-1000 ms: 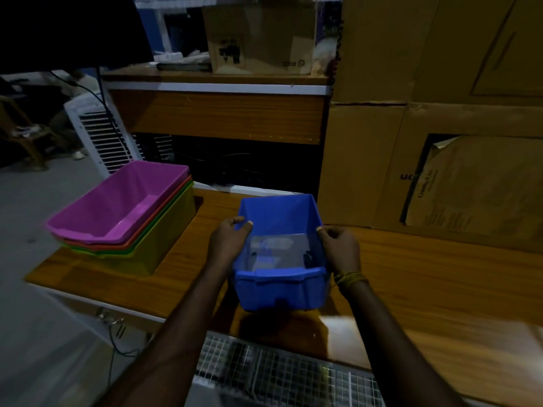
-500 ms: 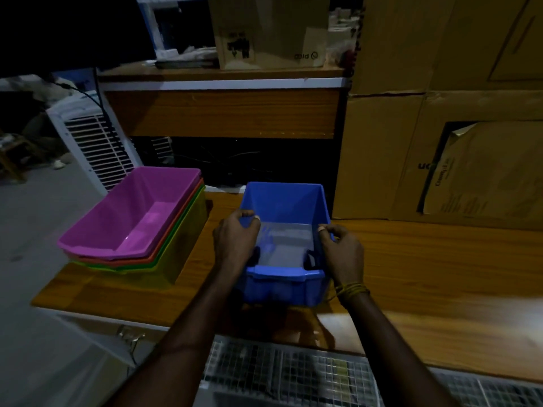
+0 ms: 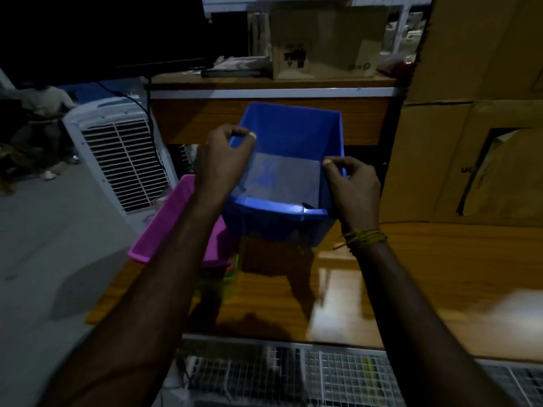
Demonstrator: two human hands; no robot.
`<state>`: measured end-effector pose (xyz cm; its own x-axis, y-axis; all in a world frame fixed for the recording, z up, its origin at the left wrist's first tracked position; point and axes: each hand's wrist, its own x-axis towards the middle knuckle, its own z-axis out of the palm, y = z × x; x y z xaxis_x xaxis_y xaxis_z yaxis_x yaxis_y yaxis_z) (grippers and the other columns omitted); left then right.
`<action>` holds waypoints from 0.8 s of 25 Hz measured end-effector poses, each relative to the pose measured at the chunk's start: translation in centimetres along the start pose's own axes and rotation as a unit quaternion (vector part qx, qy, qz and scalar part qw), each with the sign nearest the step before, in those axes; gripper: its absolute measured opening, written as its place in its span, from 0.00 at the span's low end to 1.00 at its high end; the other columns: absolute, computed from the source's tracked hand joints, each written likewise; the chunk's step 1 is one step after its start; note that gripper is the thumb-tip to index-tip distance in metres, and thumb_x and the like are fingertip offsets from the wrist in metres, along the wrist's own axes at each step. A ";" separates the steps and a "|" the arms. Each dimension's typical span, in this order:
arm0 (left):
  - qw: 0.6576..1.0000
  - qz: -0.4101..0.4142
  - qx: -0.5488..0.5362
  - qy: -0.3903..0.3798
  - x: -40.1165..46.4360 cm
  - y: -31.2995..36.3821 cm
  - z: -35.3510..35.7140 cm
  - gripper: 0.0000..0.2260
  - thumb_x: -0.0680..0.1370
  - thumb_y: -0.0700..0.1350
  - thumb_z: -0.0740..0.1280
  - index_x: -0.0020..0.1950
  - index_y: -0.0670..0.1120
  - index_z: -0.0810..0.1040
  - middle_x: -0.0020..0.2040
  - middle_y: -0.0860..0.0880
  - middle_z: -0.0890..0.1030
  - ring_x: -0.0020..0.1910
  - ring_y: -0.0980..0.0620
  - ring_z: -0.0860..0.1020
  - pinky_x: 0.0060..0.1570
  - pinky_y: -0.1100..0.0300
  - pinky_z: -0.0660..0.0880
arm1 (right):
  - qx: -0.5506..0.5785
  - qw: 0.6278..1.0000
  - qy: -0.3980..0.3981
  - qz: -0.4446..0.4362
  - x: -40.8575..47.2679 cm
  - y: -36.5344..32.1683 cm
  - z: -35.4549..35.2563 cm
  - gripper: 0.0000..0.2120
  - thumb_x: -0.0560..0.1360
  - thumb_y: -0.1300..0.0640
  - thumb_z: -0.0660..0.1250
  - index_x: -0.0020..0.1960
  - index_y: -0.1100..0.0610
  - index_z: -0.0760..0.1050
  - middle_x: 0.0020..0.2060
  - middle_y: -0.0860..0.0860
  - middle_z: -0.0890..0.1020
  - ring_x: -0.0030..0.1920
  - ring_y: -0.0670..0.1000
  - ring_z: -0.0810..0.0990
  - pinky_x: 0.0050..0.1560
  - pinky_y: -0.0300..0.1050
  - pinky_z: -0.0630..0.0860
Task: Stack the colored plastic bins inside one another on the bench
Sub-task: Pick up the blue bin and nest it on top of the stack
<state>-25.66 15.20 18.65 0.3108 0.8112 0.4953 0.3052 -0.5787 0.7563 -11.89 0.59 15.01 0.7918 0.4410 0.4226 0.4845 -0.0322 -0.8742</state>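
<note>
A blue plastic bin [image 3: 289,136] hangs in the air above the wooden bench [image 3: 411,274], tilted with its far end up. My left hand [image 3: 223,155] pinches its left rim and my right hand [image 3: 351,186] pinches its right rim. Below and to the left stands a nested stack with a pink bin [image 3: 164,230] on top; my left forearm hides much of it. A sliver of the green-yellow bin [image 3: 235,267] shows under the pink one. The blue bin's near corner overlaps the stack's right edge in the view.
Tall cardboard boxes [image 3: 470,127] stand along the right back of the bench. A white air cooler [image 3: 123,160] is on the floor at left. A wooden shelf [image 3: 270,83] carries a carton behind. Wire mesh [image 3: 293,374] lies below the bench's front edge.
Both hands have lifted the blue bin off the bench, up and toward the pink stack. The view has shifted, so the stack now sits lower and nearer the centre.
</note>
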 end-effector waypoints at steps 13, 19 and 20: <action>0.997 -0.033 0.048 0.041 5.2 -9.0 -13.1 0.13 0.77 0.53 0.66 0.55 0.48 0.83 0.52 0.49 0.83 0.50 0.51 0.79 0.46 0.56 0.74 | 0.003 0.999 -0.045 -0.007 -2.7 -6.9 15.8 0.13 0.67 0.39 0.62 0.44 0.44 0.80 0.53 0.57 0.81 0.56 0.58 0.79 0.57 0.56 0.78; 0.996 -0.068 0.059 0.026 4.9 -13.4 -13.1 0.12 0.77 0.53 0.66 0.51 0.48 0.84 0.50 0.47 0.84 0.48 0.48 0.80 0.48 0.50 0.77 | -0.038 0.996 -0.077 0.022 -4.3 -5.6 18.2 0.10 0.74 0.48 0.67 0.53 0.50 0.81 0.59 0.59 0.73 0.62 0.61 0.73 0.63 0.57 0.74; 0.995 -0.073 0.061 0.025 4.8 -14.0 -13.0 0.11 0.77 0.53 0.66 0.51 0.48 0.84 0.50 0.47 0.83 0.47 0.48 0.80 0.47 0.50 0.77 | -0.047 0.995 -0.081 0.026 -4.6 -5.2 18.6 0.10 0.75 0.49 0.67 0.54 0.51 0.81 0.60 0.59 0.72 0.62 0.61 0.73 0.63 0.56 0.73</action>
<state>-40.14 28.24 16.00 0.2113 0.8888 0.4067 0.4522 -0.4577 0.7655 -24.94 15.38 13.21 0.7501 0.5747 0.3272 0.4835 -0.1389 -0.8643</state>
